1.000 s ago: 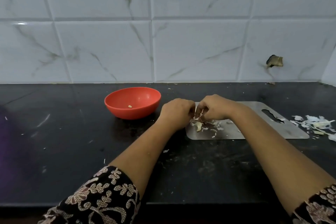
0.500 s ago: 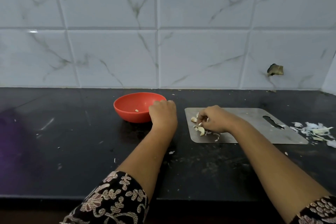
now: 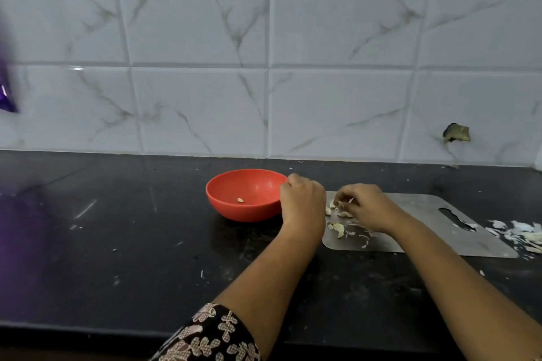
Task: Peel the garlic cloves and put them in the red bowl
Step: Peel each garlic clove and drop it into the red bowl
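The red bowl (image 3: pixel 231 208) stands on the black counter with one peeled clove (image 3: pixel 240 200) inside. My left hand (image 3: pixel 302 199) hovers at the bowl's right rim, fingers curled tight as if around a small clove, which stays hidden in the fist. My right hand (image 3: pixel 363 206) rests on the left end of the steel board (image 3: pixel 425 223), its fingertips pinching a garlic clove (image 3: pixel 337 204) among the pieces there. More garlic cloves (image 3: pixel 338 228) and bits of skin lie on the board just in front of that hand.
A pile of garlic skins (image 3: pixel 525 233) lies on the counter to the right of the board. The tiled wall rises close behind the bowl. A blurred purple thing (image 3: pixel 6 97) shows at the far left edge.
My left hand left the board and moved left to the bowl's right rim. My right hand stayed on the board over the garlic pieces. The head camera has tilted up.
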Tool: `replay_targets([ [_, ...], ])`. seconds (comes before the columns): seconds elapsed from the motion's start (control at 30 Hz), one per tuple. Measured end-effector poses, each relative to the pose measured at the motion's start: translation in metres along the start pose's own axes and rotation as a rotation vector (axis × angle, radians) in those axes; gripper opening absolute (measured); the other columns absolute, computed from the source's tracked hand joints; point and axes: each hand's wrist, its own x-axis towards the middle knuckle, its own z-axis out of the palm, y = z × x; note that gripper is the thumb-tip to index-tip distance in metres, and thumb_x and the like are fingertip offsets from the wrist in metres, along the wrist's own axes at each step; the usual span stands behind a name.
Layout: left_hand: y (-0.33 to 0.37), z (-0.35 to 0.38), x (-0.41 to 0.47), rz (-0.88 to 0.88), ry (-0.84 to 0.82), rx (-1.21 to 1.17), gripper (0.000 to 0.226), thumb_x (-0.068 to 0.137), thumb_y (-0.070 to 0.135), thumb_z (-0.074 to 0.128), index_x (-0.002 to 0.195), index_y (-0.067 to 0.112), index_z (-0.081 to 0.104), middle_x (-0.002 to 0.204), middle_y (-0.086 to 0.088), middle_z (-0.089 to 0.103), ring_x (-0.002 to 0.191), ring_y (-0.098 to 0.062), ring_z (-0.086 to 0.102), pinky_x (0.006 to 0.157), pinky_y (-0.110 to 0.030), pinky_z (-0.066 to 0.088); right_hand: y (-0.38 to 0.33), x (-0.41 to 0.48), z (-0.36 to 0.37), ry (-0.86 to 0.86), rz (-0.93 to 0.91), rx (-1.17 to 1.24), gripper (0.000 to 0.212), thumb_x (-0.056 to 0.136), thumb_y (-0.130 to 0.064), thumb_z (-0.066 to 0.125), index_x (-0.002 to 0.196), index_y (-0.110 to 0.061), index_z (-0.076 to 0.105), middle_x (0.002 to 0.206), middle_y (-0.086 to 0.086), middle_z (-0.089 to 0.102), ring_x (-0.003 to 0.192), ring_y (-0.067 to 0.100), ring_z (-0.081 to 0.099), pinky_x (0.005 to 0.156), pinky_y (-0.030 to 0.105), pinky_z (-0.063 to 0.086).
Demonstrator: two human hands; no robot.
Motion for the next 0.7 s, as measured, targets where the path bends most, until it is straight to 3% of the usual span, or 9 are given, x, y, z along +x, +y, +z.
replay_targets([
  [0.1,0.008,-0.002,0.0,0.053,0.087,-0.185,0.019,0.092,0.014,0.052,0.111,0.013,0.051,0.106,-0.005,0.057,0.104,-0.023,0.048,0.069,-0.03,0.033,-0.002,0.003,-0.003,0.136,-0.009,0.188,0.013,0.09,-0.009,0.067,0.087,-0.021,0.069,0.083,-0.009,0.068,0.077,0.001,0.064,0.065,0.007,0.045],
  [0.17,0.013,-0.003,0.001,0.017,0.055,-0.412,0.018,0.093,0.012,0.049,0.111,0.012,0.049,0.106,-0.008,0.06,0.104,-0.026,0.052,0.068,-0.031,0.036,-0.005,0.007,-0.006,0.186,0.019,0.364,0.009,0.089,-0.008,0.069,0.087,-0.015,0.073,0.078,-0.004,0.072,0.075,0.008,0.068,0.069,0.012,0.051],
  [0.27,0.015,0.009,0.006,-0.065,0.03,-0.665,0.014,0.097,0.015,0.046,0.109,0.011,0.049,0.102,-0.012,0.063,0.096,-0.03,0.058,0.065,-0.034,0.036,-0.003,0.013,-0.01,0.156,0.08,0.586,0.011,0.089,-0.005,0.068,0.088,-0.014,0.074,0.077,0.004,0.075,0.078,0.018,0.072,0.074,0.028,0.057],
  [0.43,0.006,0.034,0.02,-0.161,0.057,-1.126,0.014,0.094,0.021,0.058,0.1,0.013,0.068,0.095,-0.006,0.072,0.089,-0.023,0.065,0.078,-0.041,0.053,0.003,0.014,-0.006,0.099,0.113,0.758,0.008,0.085,-0.001,0.069,0.093,0.002,0.069,0.078,0.016,0.073,0.07,0.016,0.07,0.067,0.024,0.058],
  [0.53,0.006,0.04,0.023,-0.135,0.021,-1.284,0.014,0.095,0.016,0.057,0.098,0.01,0.069,0.092,-0.006,0.073,0.075,-0.016,0.065,0.075,-0.038,0.056,0.005,0.01,-0.006,0.131,0.131,0.853,0.011,0.083,-0.002,0.07,0.092,0.003,0.068,0.082,0.021,0.072,0.072,0.02,0.069,0.068,0.025,0.059],
  [0.7,0.002,0.042,0.026,-0.057,-0.079,-1.388,0.021,0.102,0.019,0.042,0.085,0.015,0.054,0.075,-0.001,0.069,0.05,-0.005,0.052,0.063,-0.026,0.047,0.0,0.003,-0.005,0.137,0.103,0.879,0.005,0.081,-0.003,0.071,0.085,0.0,0.069,0.07,0.013,0.071,0.068,0.02,0.065,0.063,0.021,0.058],
])
